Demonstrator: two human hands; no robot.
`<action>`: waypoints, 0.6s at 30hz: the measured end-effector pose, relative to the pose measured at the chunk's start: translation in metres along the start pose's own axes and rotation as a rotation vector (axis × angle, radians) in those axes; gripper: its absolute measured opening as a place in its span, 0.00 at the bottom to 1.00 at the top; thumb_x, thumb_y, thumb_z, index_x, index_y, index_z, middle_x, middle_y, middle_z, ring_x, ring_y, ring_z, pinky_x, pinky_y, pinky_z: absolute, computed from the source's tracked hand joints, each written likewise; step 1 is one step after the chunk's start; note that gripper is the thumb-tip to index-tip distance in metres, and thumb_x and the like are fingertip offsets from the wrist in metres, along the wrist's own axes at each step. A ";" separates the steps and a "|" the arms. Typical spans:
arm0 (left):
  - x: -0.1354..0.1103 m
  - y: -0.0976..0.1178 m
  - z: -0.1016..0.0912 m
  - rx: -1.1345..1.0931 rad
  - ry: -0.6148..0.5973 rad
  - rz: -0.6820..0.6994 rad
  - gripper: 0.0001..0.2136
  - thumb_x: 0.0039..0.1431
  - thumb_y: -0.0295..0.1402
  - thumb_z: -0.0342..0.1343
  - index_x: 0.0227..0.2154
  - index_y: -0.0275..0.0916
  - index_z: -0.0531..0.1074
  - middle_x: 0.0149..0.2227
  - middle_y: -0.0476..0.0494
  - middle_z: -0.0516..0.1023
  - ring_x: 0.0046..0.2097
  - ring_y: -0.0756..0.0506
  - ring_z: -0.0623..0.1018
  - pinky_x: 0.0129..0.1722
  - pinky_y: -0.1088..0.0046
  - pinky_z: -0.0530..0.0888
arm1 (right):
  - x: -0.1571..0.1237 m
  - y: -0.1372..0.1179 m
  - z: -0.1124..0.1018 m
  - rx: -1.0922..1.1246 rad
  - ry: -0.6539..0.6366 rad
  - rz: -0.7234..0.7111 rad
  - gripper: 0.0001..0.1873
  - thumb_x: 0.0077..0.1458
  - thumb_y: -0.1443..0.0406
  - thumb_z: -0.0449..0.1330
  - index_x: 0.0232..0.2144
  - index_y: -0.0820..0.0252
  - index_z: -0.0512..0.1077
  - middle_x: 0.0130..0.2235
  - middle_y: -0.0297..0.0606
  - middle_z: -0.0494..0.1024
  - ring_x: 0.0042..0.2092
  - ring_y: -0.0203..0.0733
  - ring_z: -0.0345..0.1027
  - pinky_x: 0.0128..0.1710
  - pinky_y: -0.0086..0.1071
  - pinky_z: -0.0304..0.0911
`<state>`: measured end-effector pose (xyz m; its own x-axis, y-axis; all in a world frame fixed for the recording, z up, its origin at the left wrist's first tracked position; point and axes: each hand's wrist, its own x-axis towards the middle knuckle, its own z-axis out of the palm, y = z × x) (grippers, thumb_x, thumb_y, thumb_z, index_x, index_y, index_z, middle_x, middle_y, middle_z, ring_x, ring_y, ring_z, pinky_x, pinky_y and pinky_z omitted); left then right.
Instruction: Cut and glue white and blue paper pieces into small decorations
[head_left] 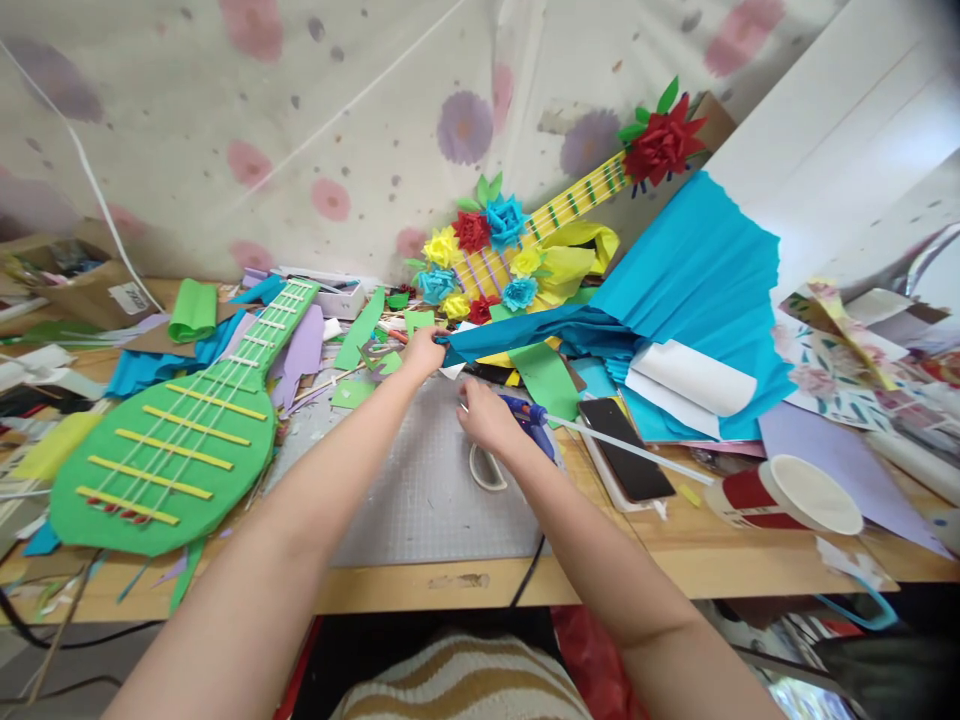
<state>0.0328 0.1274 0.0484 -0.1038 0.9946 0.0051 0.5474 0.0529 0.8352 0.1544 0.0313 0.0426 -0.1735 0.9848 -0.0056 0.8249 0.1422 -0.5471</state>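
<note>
My left hand is closed on the narrow end of a strip of blue crepe paper, which runs right into a wide pleated sheet. Just below and to the right, my right hand has its fingers curled round what look like scissors; a pale looped handle shows under the palm, and the blades are mostly hidden. A blue hot glue gun with a long white glue stick lies directly behind my right wrist. Both hands are above a grey cutting mat.
A green paper lute lies at left. Against the wall leans a yellow paper guitar with paper flowers. A phone, a white paper roll and a paper cup are at right. Green and purple scraps litter the back.
</note>
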 end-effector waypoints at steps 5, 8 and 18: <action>-0.010 -0.006 0.000 -0.126 -0.028 -0.064 0.13 0.46 0.27 0.57 0.38 0.36 0.73 0.33 0.43 0.77 0.33 0.48 0.75 0.38 0.70 0.71 | -0.036 0.006 0.005 -0.562 -0.109 -0.022 0.16 0.54 0.76 0.43 0.42 0.72 0.65 0.42 0.56 0.69 0.45 0.48 0.63 0.42 0.36 0.59; -0.019 -0.008 -0.002 -0.164 -0.044 -0.073 0.13 0.45 0.27 0.58 0.37 0.37 0.73 0.32 0.45 0.76 0.32 0.49 0.75 0.38 0.71 0.71 | -0.051 0.004 0.006 -0.617 -0.076 -0.057 0.15 0.55 0.75 0.43 0.42 0.70 0.65 0.42 0.54 0.69 0.45 0.47 0.62 0.40 0.35 0.60; -0.018 -0.017 0.008 -0.016 -0.150 0.027 0.05 0.44 0.27 0.56 0.26 0.35 0.73 0.27 0.46 0.73 0.33 0.46 0.73 0.37 0.69 0.70 | -0.081 0.021 0.009 -0.701 -0.122 -0.022 0.15 0.54 0.75 0.43 0.39 0.74 0.66 0.38 0.55 0.69 0.35 0.44 0.68 0.31 0.33 0.64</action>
<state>0.0321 0.1098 0.0300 0.0363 0.9979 -0.0537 0.5346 0.0260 0.8447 0.1806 -0.0464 0.0240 -0.2190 0.9687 -0.1169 0.9653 0.2325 0.1186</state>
